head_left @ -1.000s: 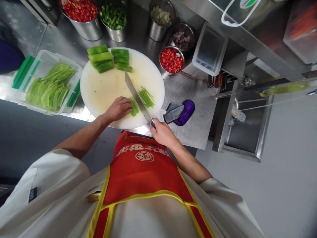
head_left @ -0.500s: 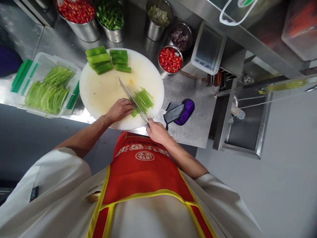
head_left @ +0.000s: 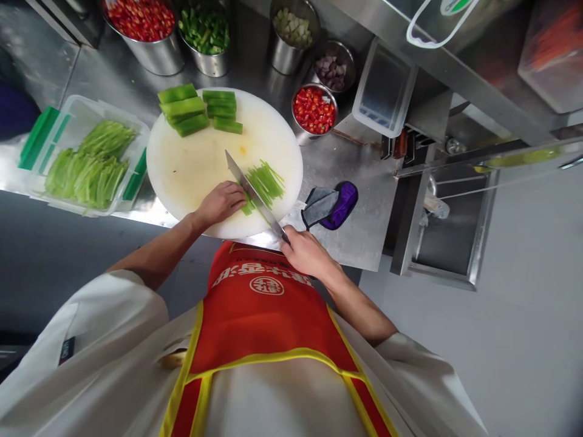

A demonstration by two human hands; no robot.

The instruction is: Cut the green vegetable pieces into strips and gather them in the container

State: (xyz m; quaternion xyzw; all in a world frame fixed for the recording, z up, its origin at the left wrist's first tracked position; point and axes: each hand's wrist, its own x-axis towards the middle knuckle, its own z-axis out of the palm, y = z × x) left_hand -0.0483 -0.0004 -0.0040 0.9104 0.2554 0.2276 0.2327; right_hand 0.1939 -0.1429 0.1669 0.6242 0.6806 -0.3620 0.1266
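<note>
Close beside left fingers (head_left: 237,195), knife (head_left: 256,197)

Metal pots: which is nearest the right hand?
The pot of red pieces beside the cutting board's far right edge; the others stand farther from the right hand.

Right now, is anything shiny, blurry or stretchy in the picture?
In the head view, white glare covers the metal table at left; the knife looks fairly clear; the box at top right looks hazy; the sleeves seem stretched.
</note>
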